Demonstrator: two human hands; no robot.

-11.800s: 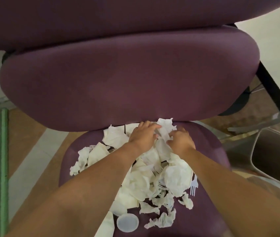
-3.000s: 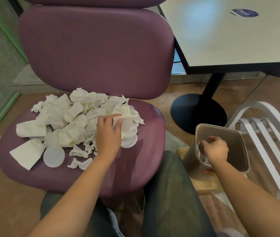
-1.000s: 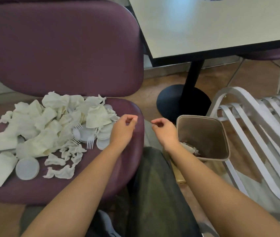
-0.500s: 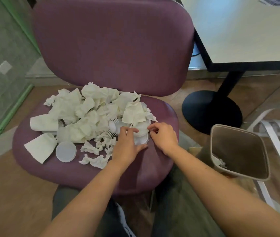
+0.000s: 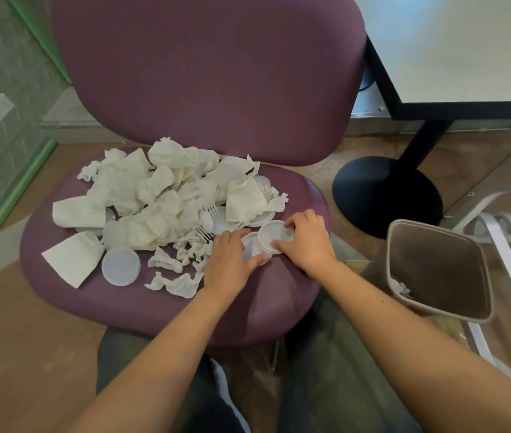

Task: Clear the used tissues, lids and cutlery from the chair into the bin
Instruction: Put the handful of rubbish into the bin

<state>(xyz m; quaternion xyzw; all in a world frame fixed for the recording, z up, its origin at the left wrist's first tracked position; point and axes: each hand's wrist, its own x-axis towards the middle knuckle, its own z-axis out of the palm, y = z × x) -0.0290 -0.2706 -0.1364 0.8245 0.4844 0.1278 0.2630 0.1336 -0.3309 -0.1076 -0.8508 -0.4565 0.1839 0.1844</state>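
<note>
**Two hands gathering plastic lids at the front of a littered chair seat**

A person's two bare forearms are reaching forward over a purple padded chair [image 5: 160, 295]. The right hand [image 5: 305, 242] is pinching a round translucent white plastic lid [image 5: 275, 236] by its rim, thumb at the near edge and fingers [image 5: 291, 225] curled over the far edge. The left hand [image 5: 230, 264] is gripping a second, similar lid [image 5: 252, 247] that is lying partly under the first, with the thumb along its lower edge; most of that lid is hidden, and how the other left fingers are lying cannot be told.

A heap of crumpled off-white tissues [image 5: 160, 201] is covering the back and left of the seat. White plastic forks [image 5: 209, 210] are poking out of it, only their tines showing, and more lids are half buried near its right edge. One more round lid [image 5: 120, 266] is lying alone near the front left, just beside a flat folded napkin [image 5: 74, 257].

A grey square bin [image 5: 435, 303] with a brown lining is standing on the wooden floor to the right of the chair, apart from it, with a scrap of white litter at the bottom. A pale tabletop [image 5: 454, 48] on a black pedestal is cut off at the upper right.

Half a second ago both hands were already at this spot; now the right hand is tilting its lid up off the stack. A second ago both hands were hovering empty between seat and bin.
</note>
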